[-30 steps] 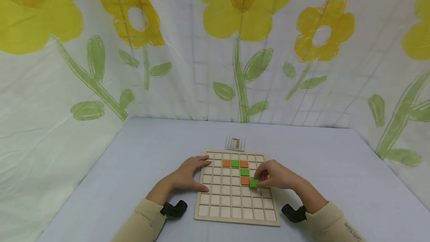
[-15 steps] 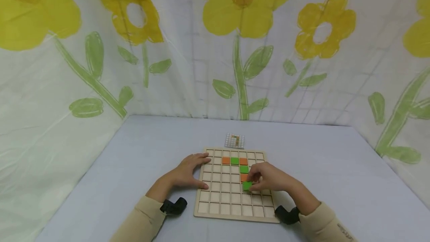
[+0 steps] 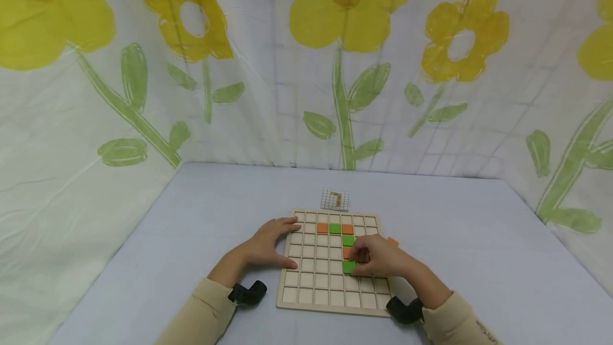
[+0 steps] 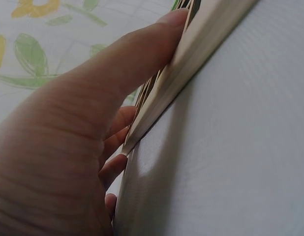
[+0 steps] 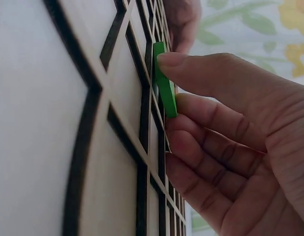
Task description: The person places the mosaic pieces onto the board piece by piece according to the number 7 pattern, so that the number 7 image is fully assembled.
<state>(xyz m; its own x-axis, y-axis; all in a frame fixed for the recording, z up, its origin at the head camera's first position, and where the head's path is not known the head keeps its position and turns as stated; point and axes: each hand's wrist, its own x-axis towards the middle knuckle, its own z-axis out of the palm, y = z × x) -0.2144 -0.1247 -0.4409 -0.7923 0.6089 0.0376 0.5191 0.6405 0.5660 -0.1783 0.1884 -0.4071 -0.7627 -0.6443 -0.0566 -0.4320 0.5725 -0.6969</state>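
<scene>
A wooden grid board [image 3: 316, 297] lies on the table in the head view. My left hand [image 3: 265, 246] rests along its left edge, thumb and fingers spread apart; the left wrist view has the thumb [image 4: 137, 54] over the rim. Over a cell in the board's right half, my right hand [image 3: 383, 257] pinches a green tile [image 3: 349, 267]. In the right wrist view that green tile [image 5: 165, 81] stands partly above the grid, tilted, between thumb and fingers. Directly beyond it lies an orange tile [image 3: 346, 252], partly hidden by the fingers.
Further up the board sit another green tile [image 3: 347, 240] and a row of orange [image 3: 323, 228], green [image 3: 334, 228] and orange [image 3: 347, 229] tiles. A small printed grid card [image 3: 335, 199] lies behind the board. One loose orange tile [image 3: 392, 241] shows behind my right hand.
My right hand has moved left and slightly nearer with the green tile, which now lies lower over the cell. A loose orange tile has come into sight behind it. The left hand stays put.
</scene>
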